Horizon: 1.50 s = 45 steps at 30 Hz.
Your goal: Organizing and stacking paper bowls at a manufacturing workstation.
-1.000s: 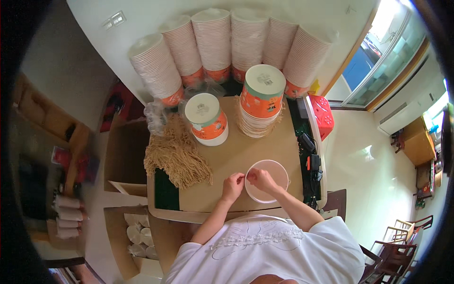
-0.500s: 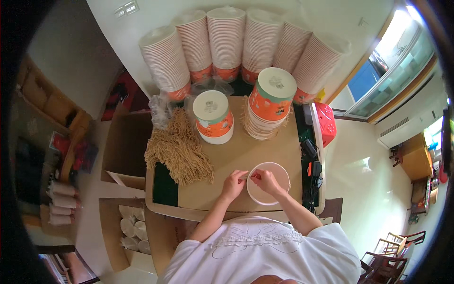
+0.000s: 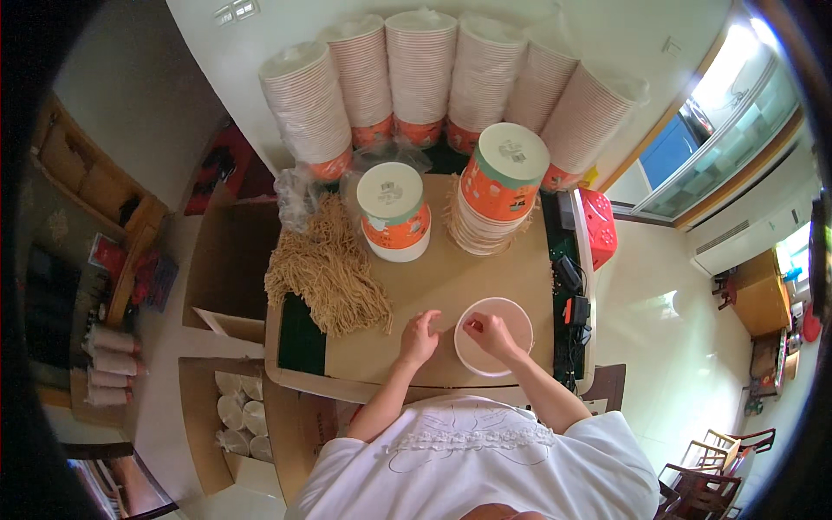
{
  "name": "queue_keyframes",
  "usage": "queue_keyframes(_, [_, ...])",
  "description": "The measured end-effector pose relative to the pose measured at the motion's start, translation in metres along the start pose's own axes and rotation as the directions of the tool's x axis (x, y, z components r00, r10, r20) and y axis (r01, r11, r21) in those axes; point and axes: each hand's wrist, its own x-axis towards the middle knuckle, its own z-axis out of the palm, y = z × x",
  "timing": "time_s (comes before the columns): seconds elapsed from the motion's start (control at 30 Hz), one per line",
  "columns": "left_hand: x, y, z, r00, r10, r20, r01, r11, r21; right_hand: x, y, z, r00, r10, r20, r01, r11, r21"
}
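Observation:
A white paper tub (image 3: 516,353) stands upright near the table's front edge, its mouth facing up. Over its opening, my right hand (image 3: 490,336) is closed in a pinch, and anything between the fingertips is too small to make out. My left hand (image 3: 419,338) hovers just left of the tub, fingers curved and apart, holding nothing I can see. Farther left lies a heap of tan paper cords (image 3: 329,277). Behind my hands are an upside-down orange and white paper tub (image 3: 395,230) and, to its right, a taller upside-down stack of such tubs (image 3: 503,186).
Several tall plastic-wrapped tub stacks (image 3: 421,74) line the wall. Black power adapters and cables (image 3: 568,276) run along the table's right side, beside a red plastic basket (image 3: 598,227). Left of the table are an open cardboard box (image 3: 224,260) and another box holding white tubs (image 3: 234,412).
My left hand has drawn slightly left, away from the tub and my right hand, and its fingers have spread. My right hand remains pinched over the tub. The view has shifted slightly.

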Motion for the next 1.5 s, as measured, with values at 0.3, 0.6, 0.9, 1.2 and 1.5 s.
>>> queue_keyframes(0.3, [0.008, 0.011, 0.006, 0.977, 0.197, 0.086, -0.197, 0.98, -0.006, -0.001, -0.01, 0.001, 0.996, 0.013, 0.089, -0.006, 0.996, -0.086])
queue_keyframes(0.6, [0.011, -0.023, -0.012, 0.986, 0.169, -0.001, -0.168, 0.982, 0.089, -0.001, 0.006, -0.003, 0.999, -0.033, -0.005, 0.033, 0.998, -0.054])
queue_keyframes(0.9, [0.013, 0.014, -0.01, 0.965, 0.19, 0.183, -0.186, 0.982, -0.036, -0.001, 0.007, -0.002, 0.999, -0.034, 0.024, 0.035, 0.999, -0.041])
queue_keyframes(1.2, [0.016, -0.005, -0.004, 0.957, -0.111, 0.269, 0.224, 0.872, -0.436, -0.023, -0.061, -0.05, 0.98, 0.115, 0.16, -0.083, 0.977, -0.196])
queue_keyframes(1.5, [0.02, 0.013, 0.0, 0.966, 0.114, 0.233, -0.062, 0.973, -0.222, -0.02, -0.054, -0.03, 0.961, -0.249, 0.122, 0.263, 0.958, -0.111])
